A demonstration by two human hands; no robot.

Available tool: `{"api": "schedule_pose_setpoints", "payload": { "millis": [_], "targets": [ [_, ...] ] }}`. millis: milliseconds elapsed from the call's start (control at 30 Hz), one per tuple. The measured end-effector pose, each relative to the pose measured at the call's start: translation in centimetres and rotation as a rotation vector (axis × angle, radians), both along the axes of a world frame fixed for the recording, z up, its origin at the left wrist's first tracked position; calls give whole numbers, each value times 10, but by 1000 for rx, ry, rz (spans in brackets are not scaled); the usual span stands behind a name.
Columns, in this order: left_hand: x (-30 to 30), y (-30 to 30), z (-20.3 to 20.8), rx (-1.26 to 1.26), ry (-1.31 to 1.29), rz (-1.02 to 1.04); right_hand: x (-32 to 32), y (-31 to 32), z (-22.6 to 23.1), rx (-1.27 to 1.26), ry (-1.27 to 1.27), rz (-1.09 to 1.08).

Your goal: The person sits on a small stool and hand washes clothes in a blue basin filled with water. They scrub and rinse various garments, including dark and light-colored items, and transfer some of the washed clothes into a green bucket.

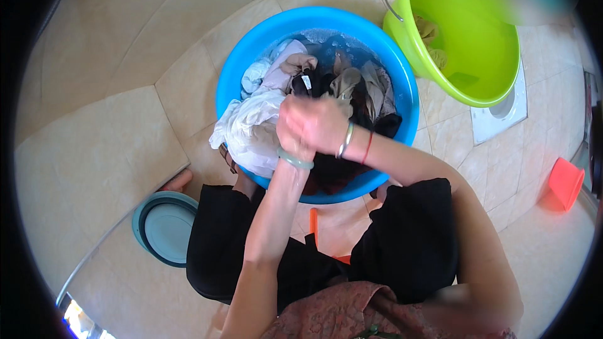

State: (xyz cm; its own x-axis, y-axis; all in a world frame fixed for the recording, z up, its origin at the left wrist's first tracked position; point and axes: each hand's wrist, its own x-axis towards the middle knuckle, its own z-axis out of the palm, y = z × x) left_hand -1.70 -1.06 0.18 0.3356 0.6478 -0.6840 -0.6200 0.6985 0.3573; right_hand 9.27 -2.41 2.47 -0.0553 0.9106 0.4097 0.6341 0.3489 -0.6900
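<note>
The left hand [291,128] and right hand [328,124] are together mid-frame; blur hides whether they hold cloth. The white cloth [248,135], just left of them, hangs over the edge of the blue tub [411,100], so its weight could drag it onto the floor [447,141]

The left hand [291,132] and right hand [326,124] are held together; the left forearm [276,220] is stretched forward, the right forearm [408,160] angled inward.

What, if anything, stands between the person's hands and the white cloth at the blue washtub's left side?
Nothing visible does. The left hand and right hand are together over the blue washtub, with the white cloth immediately to their left. Blur hides whether they grip part of it.
</note>
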Motion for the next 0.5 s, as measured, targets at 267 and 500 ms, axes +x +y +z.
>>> {"api": "schedule_pose_setpoints", "payload": {
  "millis": [267,500],
  "targets": [
    [-12,24,57,253,634,-545,43,12,37,165,0,202],
    [13,53,71,926,1111,-1330,-16,-43,14,-49,53,691]
  ]
}}
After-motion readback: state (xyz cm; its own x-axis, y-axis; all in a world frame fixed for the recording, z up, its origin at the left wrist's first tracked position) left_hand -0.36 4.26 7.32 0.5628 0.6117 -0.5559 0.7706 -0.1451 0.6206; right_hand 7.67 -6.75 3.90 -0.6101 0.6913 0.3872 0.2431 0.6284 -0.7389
